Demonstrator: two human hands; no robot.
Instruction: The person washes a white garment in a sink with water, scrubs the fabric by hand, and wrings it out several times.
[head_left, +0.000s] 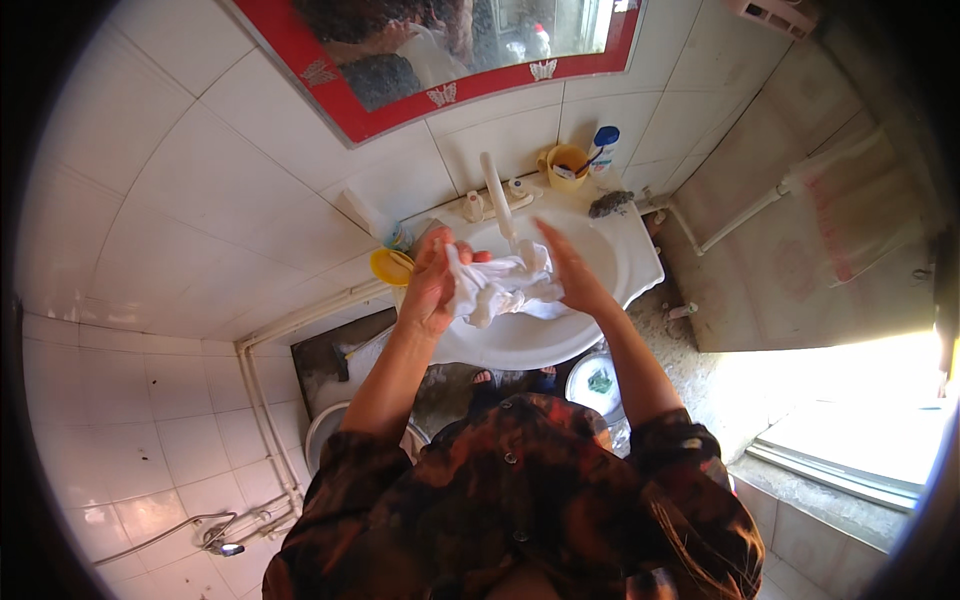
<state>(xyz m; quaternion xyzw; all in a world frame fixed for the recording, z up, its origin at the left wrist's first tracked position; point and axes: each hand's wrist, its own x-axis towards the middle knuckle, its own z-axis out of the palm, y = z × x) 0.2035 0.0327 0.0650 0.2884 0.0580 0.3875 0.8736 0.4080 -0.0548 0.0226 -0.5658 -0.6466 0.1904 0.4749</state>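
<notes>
A wet-looking, bunched white cloth (495, 281) hangs in the air over the white washbasin (495, 352). My left hand (433, 281) grips its left end, with the fingers curled around the fabric. At the cloth's right end is my right hand (571, 271), its fingers stretched out and slightly blurred. The right palm is close against the fabric but not closed on it. Behind the cloth rises the basin's pale faucet (493, 184), whose spout end is near the fabric. More white fabric (547, 308) shows below, inside the bowl.
On the basin's back ledge are a yellow cup (567, 166), a blue-capped bottle (603, 150) and a dark scouring pad (611, 203). A yellow soap dish (391, 267) is at the left. A red-framed mirror (480, 97) hangs above. A bucket (595, 386) stands on the floor.
</notes>
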